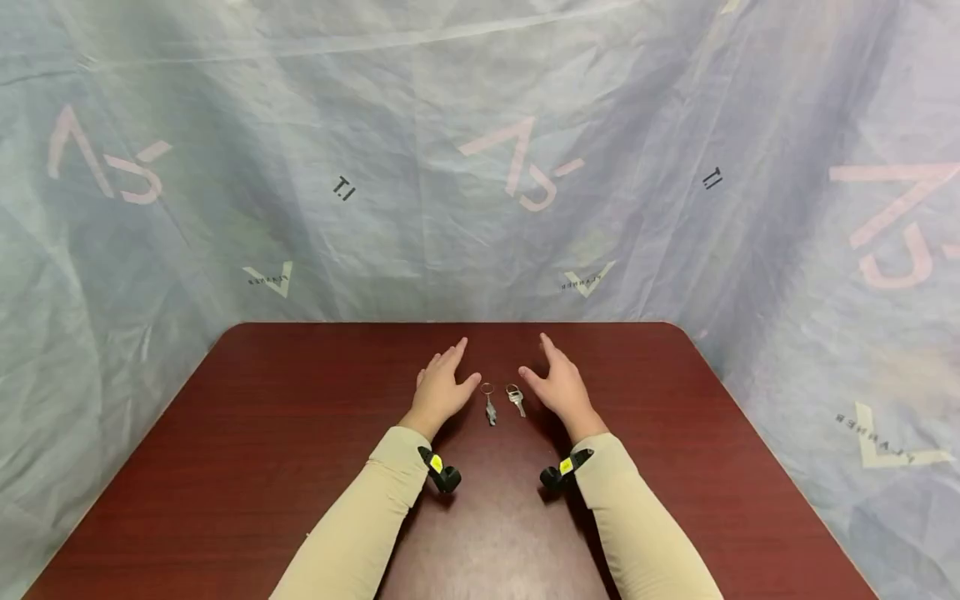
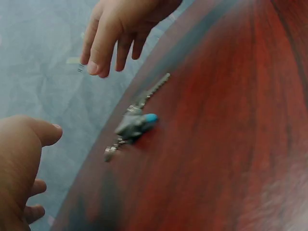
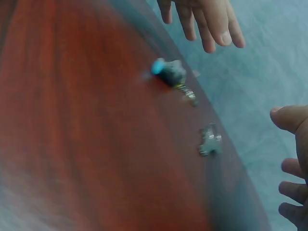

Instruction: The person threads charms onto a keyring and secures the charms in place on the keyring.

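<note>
A small grey figure keychain (image 1: 491,412) with a ring lies on the table between the hands, with a blue part visible on the figure (image 2: 134,125) in the left wrist view. Just right of it rests a silver key (image 1: 516,398) on its own ring; the right wrist view shows the key (image 3: 210,140) blurred. The left hand (image 1: 442,387) is beside the keychain, fingers extended and thumb apart, holding nothing. On the other side, the right hand (image 1: 561,385) is spread near the key, also holding nothing. Neither hand touches either object.
The dark red wooden table (image 1: 262,442) has rounded far corners. A grey sheet with printed letters (image 1: 420,167) hangs behind it and at both sides. Black devices with yellow labels, the left one (image 1: 441,471) and the right one (image 1: 562,471), are strapped at the wrists.
</note>
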The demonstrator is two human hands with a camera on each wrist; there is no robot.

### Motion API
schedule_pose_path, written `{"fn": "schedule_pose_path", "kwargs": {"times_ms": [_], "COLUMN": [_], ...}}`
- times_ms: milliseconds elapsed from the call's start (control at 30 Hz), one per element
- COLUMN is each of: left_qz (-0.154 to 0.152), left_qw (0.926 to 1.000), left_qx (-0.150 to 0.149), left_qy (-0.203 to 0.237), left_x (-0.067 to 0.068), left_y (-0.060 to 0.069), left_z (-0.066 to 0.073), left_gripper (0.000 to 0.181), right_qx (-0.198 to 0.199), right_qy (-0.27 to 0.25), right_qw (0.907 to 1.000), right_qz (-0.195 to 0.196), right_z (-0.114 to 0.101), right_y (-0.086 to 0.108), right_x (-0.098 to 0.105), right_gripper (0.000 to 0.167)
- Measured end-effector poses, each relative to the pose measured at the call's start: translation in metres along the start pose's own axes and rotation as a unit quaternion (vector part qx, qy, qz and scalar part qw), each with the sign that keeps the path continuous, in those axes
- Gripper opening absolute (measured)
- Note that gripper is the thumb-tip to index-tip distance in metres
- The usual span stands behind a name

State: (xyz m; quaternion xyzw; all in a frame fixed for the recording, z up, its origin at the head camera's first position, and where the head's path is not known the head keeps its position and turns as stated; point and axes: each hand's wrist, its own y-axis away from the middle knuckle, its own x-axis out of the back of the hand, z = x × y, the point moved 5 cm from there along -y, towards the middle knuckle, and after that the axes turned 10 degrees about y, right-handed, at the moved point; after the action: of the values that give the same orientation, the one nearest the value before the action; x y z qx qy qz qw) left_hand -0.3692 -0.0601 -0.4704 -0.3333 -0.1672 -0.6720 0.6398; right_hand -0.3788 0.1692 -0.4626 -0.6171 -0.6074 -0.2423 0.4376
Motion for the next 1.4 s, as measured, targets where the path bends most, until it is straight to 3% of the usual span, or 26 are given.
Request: {"fn": "schedule_pose_path", "kwargs": {"times_ms": [200, 533, 733, 1000, 1167, 1400], "left_qz": [-0.007, -0.01, 0.007, -0.003, 0.026, 0.062], "left_qw": [0.9998, 0.9994, 1.0, 0.9998, 0.9991, 0.9946], "left_qx": [0.016, 0.005, -0.006, 0.018, 0.02, -0.014], "left_qy": [0.002, -0.034, 0.002, 0.011, 0.029, 0.083], "left_x": [-0.015, -0.035, -0.035, -0.029, -0.027, -0.023], "left_y": [0.007, 0.009, 0.009, 0.001, 0.0, 0.006], "left_z": [-0.007, -0.003, -0.001, 0.005, 0.003, 0.002], "left_gripper": [0.066, 0.037, 0.022, 0.012, 0.01, 0.013], "right_qx": [-0.002, 0.041, 0.039, 0.033, 0.034, 0.01], "right_qy": [0.006, 0.059, 0.043, 0.023, 0.018, -0.013], "right_qw": [0.9991, 0.9969, 0.998, 0.9992, 0.9991, 0.9997], "right_qz": [-0.043, -0.034, -0.023, -0.003, 0.018, 0.016], "right_z": [0.001, -0.012, -0.011, -0.01, -0.013, -0.009], "right_y": [0.01, 0.016, 0.016, 0.014, 0.016, 0.016], "right_x": [-0.024, -0.035, -0.036, -0.032, -0.028, -0.029], "right_gripper": [0.071, 0.035, 0.022, 0.015, 0.007, 0.007]}}
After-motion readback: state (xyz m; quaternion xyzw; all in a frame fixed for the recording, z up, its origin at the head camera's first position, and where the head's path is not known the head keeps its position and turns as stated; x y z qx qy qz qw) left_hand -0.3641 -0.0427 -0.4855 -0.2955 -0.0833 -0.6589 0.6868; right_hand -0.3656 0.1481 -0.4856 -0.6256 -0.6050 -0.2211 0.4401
